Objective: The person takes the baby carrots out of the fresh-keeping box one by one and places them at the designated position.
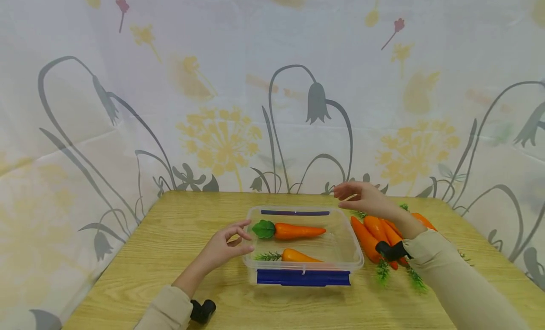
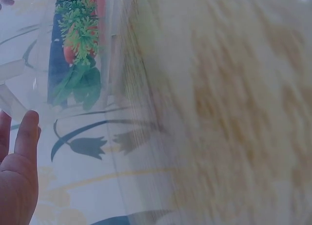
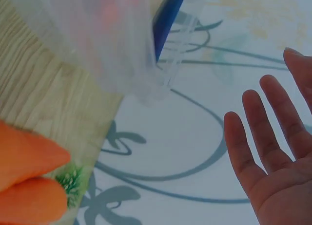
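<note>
A clear plastic box with blue clips stands on the table. Two orange toy carrots lie inside: the rear carrot has a broad-leaf top, the front carrot a feathery one. At the box's left side is my left hand, fingers loosely bent, holding nothing; whether its fingertips touch the rim I cannot tell. My right hand is raised beyond the box's right rear corner, its spread fingers empty in the right wrist view. Below that arm lies a pile of several carrots, partly hidden by the wrist and sleeve.
The wooden table ends at the back against a hanging cloth printed with flowers. A black wrist camera sits on the left wrist, another black camera on the right. The pile lies close to the box's right wall.
</note>
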Available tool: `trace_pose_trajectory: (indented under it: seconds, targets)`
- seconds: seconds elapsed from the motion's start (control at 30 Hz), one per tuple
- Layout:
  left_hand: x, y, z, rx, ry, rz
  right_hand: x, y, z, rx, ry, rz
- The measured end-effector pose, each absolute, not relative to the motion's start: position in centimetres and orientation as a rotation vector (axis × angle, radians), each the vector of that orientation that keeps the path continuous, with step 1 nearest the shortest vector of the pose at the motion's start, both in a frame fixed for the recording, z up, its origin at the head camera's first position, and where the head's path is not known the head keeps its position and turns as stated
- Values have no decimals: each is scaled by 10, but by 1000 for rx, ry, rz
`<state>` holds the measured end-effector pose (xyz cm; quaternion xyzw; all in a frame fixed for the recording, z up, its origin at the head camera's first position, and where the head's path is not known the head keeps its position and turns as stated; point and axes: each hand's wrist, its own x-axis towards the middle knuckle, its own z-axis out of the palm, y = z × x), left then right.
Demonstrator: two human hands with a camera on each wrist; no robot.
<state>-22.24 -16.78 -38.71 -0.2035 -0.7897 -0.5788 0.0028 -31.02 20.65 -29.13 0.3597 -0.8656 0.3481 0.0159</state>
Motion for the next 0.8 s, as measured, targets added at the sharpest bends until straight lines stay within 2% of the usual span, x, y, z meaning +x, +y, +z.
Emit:
trace_pose_trajectory:
  seconds: [0.53, 0.8]
  targets:
    - [-223, -168, -387, -638, -2480, -1816, -330, 160, -295, 1379, -2793, 1153]
    - [-224, -168, -387, -644, -2483, -1816, -339, 138, -309, 1499, -2933, 1168]
